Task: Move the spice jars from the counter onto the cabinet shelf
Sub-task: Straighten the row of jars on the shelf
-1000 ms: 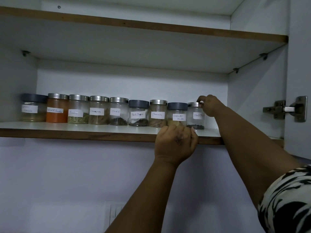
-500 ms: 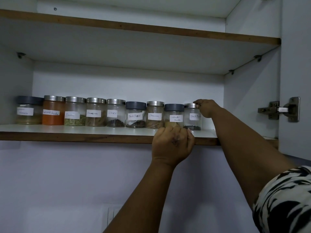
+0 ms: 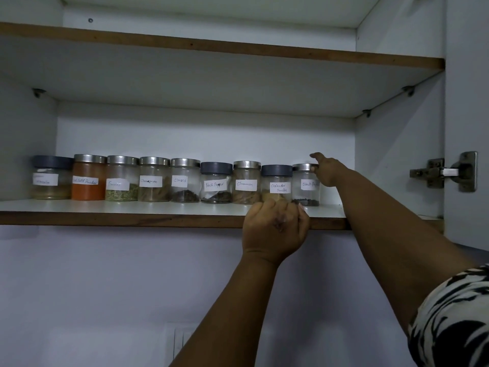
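Several labelled glass spice jars stand in one row on the white cabinet shelf [image 3: 132,207], from a grey-lidded jar [image 3: 50,178] at the left to a black pepper jar [image 3: 305,186] at the right end. My right hand [image 3: 328,170] is at that last jar's steel lid. Its thumb touches the lid's rim and its index finger is lifted straight above it. My left hand [image 3: 275,229] grips the shelf's brown front edge, fingers curled over it just in front of the coriander powder jar [image 3: 276,184], hiding that jar's base.
An upper shelf [image 3: 238,49] hangs close above the jars. The cabinet's right wall [image 3: 397,154] stands a short gap beyond the last jar. The open door with its metal hinge [image 3: 449,172] is at the right. A white switch plate [image 3: 180,343] is on the wall below.
My right hand has loosened on the black pepper jar's lid and its index finger has lifted off. My left hand has stayed on the shelf edge. The jars have not moved.
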